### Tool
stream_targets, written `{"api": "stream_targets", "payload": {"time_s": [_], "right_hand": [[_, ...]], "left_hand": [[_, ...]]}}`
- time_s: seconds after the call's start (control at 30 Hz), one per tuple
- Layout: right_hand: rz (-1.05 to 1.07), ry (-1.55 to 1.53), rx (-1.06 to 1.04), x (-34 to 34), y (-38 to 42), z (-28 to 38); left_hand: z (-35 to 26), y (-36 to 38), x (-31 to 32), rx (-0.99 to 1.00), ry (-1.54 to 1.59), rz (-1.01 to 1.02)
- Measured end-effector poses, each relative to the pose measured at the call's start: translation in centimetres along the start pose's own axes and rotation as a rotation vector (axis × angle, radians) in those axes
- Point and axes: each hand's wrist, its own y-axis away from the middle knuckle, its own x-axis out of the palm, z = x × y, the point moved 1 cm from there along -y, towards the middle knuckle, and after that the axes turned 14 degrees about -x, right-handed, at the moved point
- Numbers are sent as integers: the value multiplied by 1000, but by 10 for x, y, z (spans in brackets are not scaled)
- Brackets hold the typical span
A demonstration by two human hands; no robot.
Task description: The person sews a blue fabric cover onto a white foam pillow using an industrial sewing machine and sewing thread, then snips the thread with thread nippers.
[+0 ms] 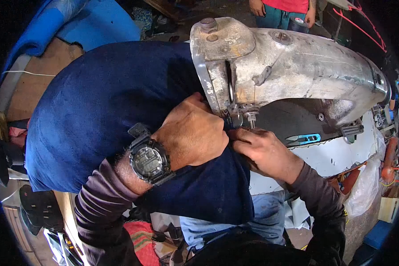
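A large dark blue padded cloth piece [106, 97] fills the left and middle of the view and hangs over my lap. The worn metal sewing machine [306, 66] stands at the upper right, its needle area just above my fingers. My left hand [193, 131], below a black digital watch [150, 162], is closed on the blue cloth beside the machine's head. My right hand [268, 153] pinches at the cloth's edge under the presser area; its fingertips are partly hidden, and what they hold cannot be made out.
Blue thread snips [303, 139] lie on the machine bed, right of my right hand. A person [284, 11] stands behind the machine. A clear plastic bag [365, 190] hangs at the right; a black cap-like item [41, 208] sits at the lower left.
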Motion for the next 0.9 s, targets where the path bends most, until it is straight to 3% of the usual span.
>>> {"api": "stream_targets", "payload": {"time_s": [0.23,0.57,0.73,0.9], "right_hand": [[-15,29,12,3,1,-5],[-10,104,54,0,-2,-6],[-46,173,53,2,-3,-9],[-59,188,63,5,0,-6]], "left_hand": [[3,-5,5,-6,30,-111],[14,-9,1,23,68,-108],[15,-10,-2,-126,118,-15],[20,-5,-17,52,220,-2]]}}
